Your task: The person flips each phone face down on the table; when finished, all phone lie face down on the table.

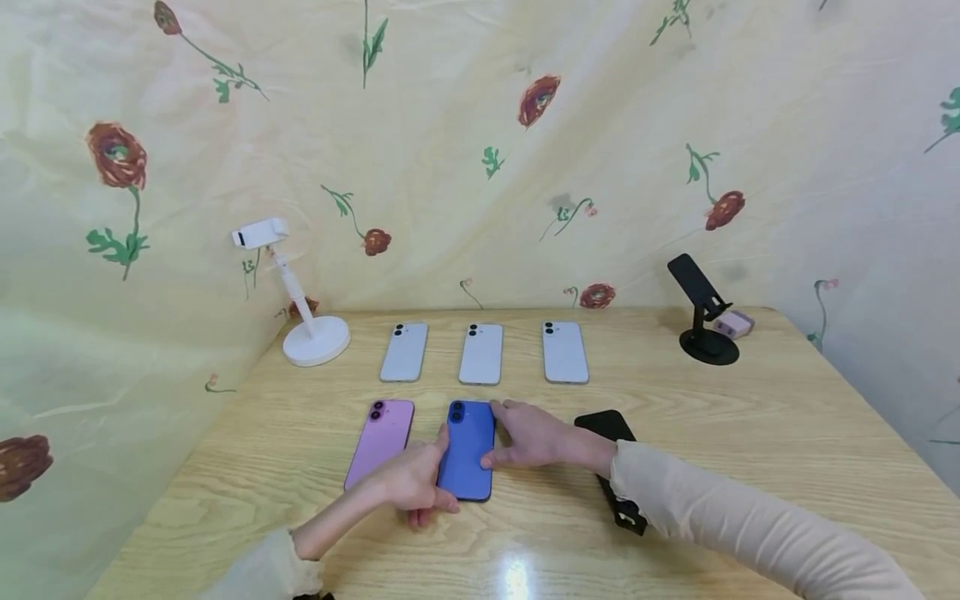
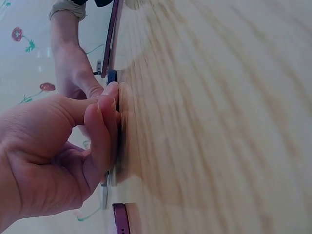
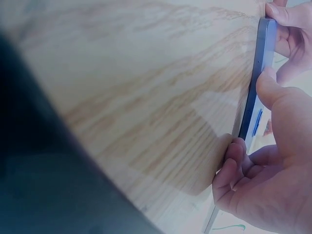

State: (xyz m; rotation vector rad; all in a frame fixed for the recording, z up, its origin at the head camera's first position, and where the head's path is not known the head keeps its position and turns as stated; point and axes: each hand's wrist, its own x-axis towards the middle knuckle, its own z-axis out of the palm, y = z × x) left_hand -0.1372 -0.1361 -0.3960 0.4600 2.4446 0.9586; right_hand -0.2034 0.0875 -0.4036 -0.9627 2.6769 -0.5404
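Observation:
A blue phone (image 1: pixel 468 458) lies back up on the wooden table between both hands. My left hand (image 1: pixel 415 477) holds its left side, fingers along the edge and thumb at the lower left corner. From the other side my right hand (image 1: pixel 531 435) grips the right edge, thumb low and fingertips by the top corner. The right wrist view shows the thumb of the right hand (image 3: pixel 280 161) against the side of the blue phone (image 3: pixel 263 44). A purple phone (image 1: pixel 384 433) lies just left, partly covered by the left hand.
Three white phones, one of them the middle phone (image 1: pixel 481 354), lie in a row behind. A black phone-shaped object (image 1: pixel 606 425) lies under the right forearm. A white stand (image 1: pixel 316 340) is back left; a black stand (image 1: pixel 708 346) and a small plug-like block (image 1: pixel 733 324) are back right.

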